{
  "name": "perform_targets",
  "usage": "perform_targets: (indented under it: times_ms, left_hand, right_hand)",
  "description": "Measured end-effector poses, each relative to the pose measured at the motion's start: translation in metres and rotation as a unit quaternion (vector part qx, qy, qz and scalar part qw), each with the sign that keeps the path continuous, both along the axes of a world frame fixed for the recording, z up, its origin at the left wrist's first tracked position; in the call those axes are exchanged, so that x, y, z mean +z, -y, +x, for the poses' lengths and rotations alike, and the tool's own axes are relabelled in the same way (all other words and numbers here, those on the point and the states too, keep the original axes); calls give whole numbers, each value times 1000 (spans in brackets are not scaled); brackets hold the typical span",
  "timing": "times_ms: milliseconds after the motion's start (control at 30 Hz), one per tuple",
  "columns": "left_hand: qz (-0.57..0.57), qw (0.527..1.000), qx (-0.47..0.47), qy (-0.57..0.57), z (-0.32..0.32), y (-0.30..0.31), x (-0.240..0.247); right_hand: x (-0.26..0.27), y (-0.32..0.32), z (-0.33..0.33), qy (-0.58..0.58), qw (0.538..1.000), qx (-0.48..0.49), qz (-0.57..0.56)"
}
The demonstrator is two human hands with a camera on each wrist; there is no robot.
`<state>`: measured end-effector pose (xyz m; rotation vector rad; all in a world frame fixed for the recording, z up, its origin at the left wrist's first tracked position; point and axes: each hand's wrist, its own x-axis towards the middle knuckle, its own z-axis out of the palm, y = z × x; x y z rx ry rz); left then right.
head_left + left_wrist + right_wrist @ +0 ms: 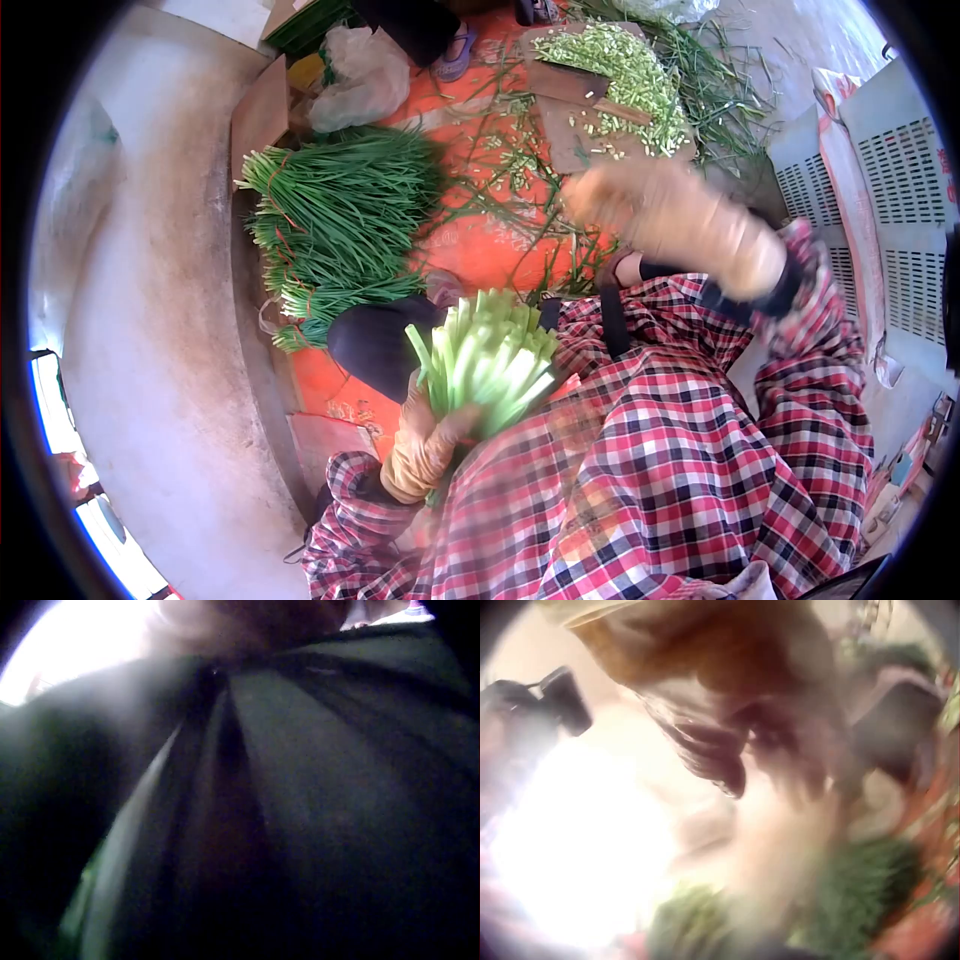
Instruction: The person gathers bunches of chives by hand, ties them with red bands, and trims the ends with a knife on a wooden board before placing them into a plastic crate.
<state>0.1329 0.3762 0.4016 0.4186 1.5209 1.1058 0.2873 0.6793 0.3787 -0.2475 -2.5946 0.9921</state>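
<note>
A bunch of pale green stalks (490, 350) stands in front of the person's chest, cut ends up. My gloved left hand (425, 440) grips the bunch around its lower part, thumb across the front. The left wrist view is dark and blurred, with dim long shapes and a green strip (79, 907) at the left. My gloved right hand (680, 220) is raised apart from the bunch, blurred by motion. In the right wrist view the fingers of the right hand (735, 712) hang loosely with nothing seen between them.
Tied bundles of long green stems (350, 210) lie at the left on an orange sheet (480, 245). Ahead, a cutting board (565, 135) carries chopped pieces (640, 65) and a cleaver (570, 83). Loose greens (725, 90) are scattered beyond; pale plastic crates (890, 190) stand at right.
</note>
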Motion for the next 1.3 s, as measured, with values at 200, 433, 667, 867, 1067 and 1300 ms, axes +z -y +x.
perform_targets:
  times_ms: [200, 433, 667, 867, 1067, 1300]
  left_hand:
    - [18, 999, -22, -44, 5, 0, -8]
    - [9, 999, -9, 52, 6, -14, -13]
    - [-46, 995, -66, 54, -10, -10, 1]
    - [88, 993, -64, 55, 0, 14, -16]
    - [35, 971, -232, -35, -3, -7, -16]
    - [42, 992, -94, -76, 11, -12, -27]
  right_hand:
    - [-3, 80, -35, -102, 984, 133, 58]
    - [-2, 80, -25, -77, 950, 112, 282]
    - [-18, -61, 43, -7, 824, -113, 556]
    - [11, -56, 33, 280, 895, -327, 119]
    - [-22, 90, -21, -35, 960, 202, -190]
    - [-17, 31, -48, 45, 989, -132, 55]
